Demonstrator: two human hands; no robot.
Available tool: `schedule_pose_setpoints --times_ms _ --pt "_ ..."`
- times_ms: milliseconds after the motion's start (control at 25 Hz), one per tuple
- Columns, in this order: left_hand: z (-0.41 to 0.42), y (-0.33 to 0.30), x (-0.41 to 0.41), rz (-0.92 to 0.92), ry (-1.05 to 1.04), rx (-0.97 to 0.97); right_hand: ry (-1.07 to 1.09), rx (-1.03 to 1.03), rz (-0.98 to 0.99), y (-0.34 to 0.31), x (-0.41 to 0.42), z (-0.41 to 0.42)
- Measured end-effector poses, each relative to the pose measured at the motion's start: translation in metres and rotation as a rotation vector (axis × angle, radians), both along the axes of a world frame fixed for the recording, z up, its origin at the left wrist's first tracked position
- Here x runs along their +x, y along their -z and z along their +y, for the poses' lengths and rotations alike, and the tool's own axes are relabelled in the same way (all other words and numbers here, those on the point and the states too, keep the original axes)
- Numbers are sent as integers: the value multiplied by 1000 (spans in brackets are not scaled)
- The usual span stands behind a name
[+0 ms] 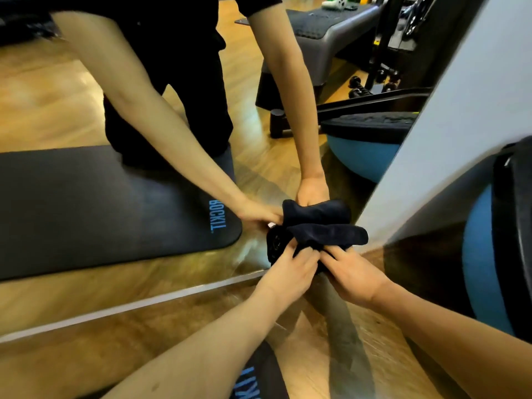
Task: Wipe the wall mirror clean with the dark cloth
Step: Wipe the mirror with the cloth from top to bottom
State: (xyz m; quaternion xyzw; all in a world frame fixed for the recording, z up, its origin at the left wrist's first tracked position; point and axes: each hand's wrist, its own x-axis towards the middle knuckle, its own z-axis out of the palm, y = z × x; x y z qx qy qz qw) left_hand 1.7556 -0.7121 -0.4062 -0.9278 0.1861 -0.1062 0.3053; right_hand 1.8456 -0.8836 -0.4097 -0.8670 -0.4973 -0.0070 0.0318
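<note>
Mirror (86, 82) w/ wood-floor (172, 321) reflection

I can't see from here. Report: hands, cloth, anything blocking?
Left hand and right hand both grip cloth. Cloth bunched low against mirror. Nothing blocking.

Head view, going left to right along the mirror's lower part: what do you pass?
Reflected black mat → left hand → right hand, both gripping the dark cloth → white wall edge → blue ball.
</note>
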Motion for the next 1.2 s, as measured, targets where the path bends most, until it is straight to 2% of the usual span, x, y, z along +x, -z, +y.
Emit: schedule_pose_setpoints --times_ms 80,360,440,760,880,1040,1200 --pt "20 -3 -20 -37 2 14 2 -43 30 4 -14 20" --pt "104 5 -90 3 -64 -16 -95 -86 4 0 -77 104" --pt "131 12 -112 -16 -62 -30 -121 -102 67 3 -97 132" --pt "261 10 -232 -116 -74 -19 -293 -9 141 28 -194 269" --pt "310 9 -278 -126 -126 13 -338 18 154 17 -240 322" --pt "387 7 -352 -95 -262 25 -456 72 52 1 -302 402" --pt "433 -4 -405 2 -383 1 -538 -16 149 7 -348 466"
